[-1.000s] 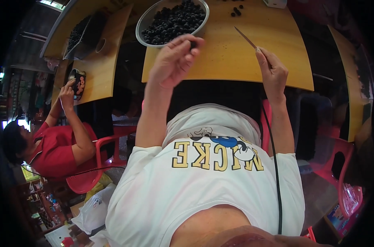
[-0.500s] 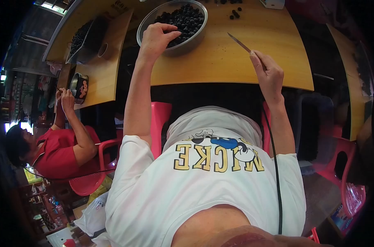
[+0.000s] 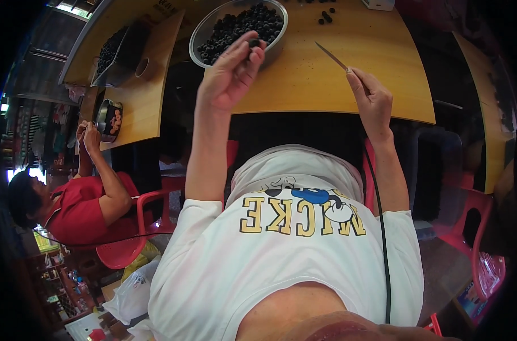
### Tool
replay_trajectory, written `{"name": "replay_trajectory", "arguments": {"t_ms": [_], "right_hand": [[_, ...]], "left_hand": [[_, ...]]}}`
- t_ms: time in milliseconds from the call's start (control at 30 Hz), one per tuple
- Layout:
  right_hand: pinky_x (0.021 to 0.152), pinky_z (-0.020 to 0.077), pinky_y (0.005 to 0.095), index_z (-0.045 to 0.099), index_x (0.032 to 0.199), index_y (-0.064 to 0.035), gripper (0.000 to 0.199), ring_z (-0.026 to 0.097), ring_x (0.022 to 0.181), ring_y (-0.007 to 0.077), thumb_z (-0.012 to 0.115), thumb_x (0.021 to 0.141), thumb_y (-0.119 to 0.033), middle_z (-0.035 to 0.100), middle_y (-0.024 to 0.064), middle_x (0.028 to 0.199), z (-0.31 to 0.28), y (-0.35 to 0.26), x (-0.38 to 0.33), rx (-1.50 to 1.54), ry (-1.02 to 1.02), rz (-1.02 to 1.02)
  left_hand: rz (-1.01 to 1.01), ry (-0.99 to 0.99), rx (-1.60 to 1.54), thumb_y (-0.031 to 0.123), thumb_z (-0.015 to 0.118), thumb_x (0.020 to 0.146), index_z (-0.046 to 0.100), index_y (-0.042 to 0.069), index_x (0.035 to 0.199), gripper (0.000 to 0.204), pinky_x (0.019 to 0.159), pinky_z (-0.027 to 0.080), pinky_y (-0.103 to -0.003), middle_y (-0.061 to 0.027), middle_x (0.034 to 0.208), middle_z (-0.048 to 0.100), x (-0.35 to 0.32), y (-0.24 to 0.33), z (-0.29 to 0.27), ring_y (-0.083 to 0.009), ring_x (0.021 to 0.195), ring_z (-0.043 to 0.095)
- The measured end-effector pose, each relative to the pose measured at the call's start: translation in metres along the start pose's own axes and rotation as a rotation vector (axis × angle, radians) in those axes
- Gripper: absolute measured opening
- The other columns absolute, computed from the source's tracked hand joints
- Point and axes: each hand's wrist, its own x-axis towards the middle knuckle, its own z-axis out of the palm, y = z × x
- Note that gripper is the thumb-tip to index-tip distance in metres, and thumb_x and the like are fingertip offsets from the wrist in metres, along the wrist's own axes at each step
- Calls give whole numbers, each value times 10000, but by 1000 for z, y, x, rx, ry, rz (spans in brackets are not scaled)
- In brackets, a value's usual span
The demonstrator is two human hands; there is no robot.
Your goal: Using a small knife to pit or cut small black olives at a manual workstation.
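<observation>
- Head view, looking down over the person's white printed shirt (image 3: 292, 256) at a yellow wooden table (image 3: 372, 68) — the landmark for everything below.
- On the table's far-left part stands a round metal bowl (image 3: 197, 38) heaped with small dark round fruits (image 3: 241, 25).
- At the table's left end, past a second yellow tabletop (image 3: 144, 108), another person in a red top (image 3: 85, 207) sits on a red chair (image 3: 127, 244), both hands on a small tin (image 3: 109, 118).
- The left hand (image 3: 230, 74) is raised over the table's near edge, just in front of the bowl, fingertips pinched around 1 dark fruit (image 3: 254, 42).
- The right hand (image 3: 373, 102) hovers over the table's near edge, right of the bowl, closed on the handle of a thin knife (image 3: 332, 57) — its blade points up-left toward the bowl.
- On the table's far side, beyond the knife, a few loose dark fruits (image 3: 325, 16) lie by a white box (image 3: 378, 4).
</observation>
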Motion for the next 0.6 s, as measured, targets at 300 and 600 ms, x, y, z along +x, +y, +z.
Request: {"name": "replay_trajectory", "arguments": {"t_ms": [300, 600], "right_hand": [[569, 403, 209, 681, 1018, 15, 257, 481, 625, 54, 620, 915, -213, 579, 0, 693, -4, 15, 4, 76, 82, 12], [488, 196, 189, 681, 1053, -8, 280, 282, 532, 24, 554, 956, -238, 386, -66, 613, -31, 30, 17, 640, 328, 265]], "left_hand": [[-262, 167, -132, 65, 528, 939, 555, -76, 1085, 205, 679, 560, -214, -152, 1002, 560, 39, -69, 15, -161, 793, 586], [-101, 339, 727, 194, 611, 896, 634, 1, 923, 196, 550, 451, -288, -86, 810, 588, 194, -97, 3, -171, 610, 517]]}}
